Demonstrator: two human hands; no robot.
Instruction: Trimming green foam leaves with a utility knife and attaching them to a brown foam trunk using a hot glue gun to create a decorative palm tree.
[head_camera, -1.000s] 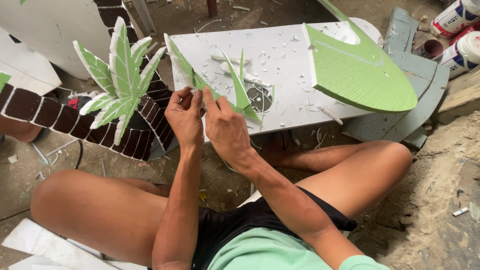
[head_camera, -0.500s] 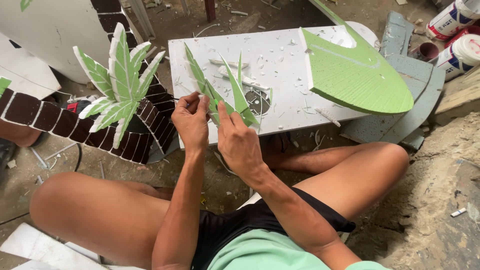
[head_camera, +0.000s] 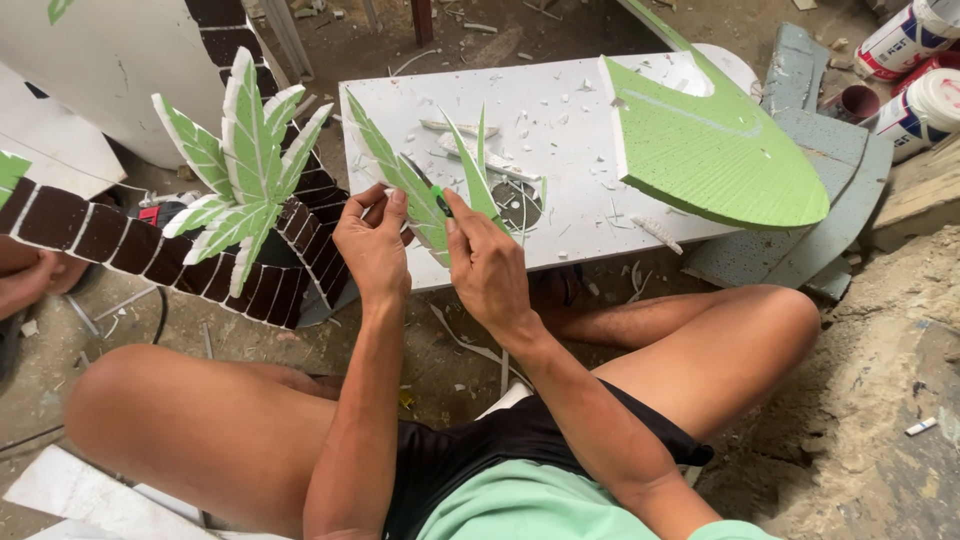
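Observation:
I sit cross-legged on the ground behind a low white board (head_camera: 560, 130). My left hand (head_camera: 372, 245) pinches the lower edge of a long green foam leaf (head_camera: 395, 175) with white cut sides. My right hand (head_camera: 487, 272) grips a small green-handled cutter (head_camera: 441, 203) whose blade rests against the same leaf. More thin green leaf blades (head_camera: 470, 165) stick up from the piece between my hands. White foam shavings are scattered over the board.
A large green foam sheet (head_camera: 715, 150) lies on the board's right end. A finished foam palm with green leaves (head_camera: 240, 170) and a brown segmented trunk (head_camera: 110, 240) lies left. Paint cans (head_camera: 915, 70) stand top right. Another person's hand (head_camera: 25, 280) shows at the left edge.
Both hands have risen slightly with the leaf piece and moved a little apart; the leaf has turned, so that its long blade points up and to the left.

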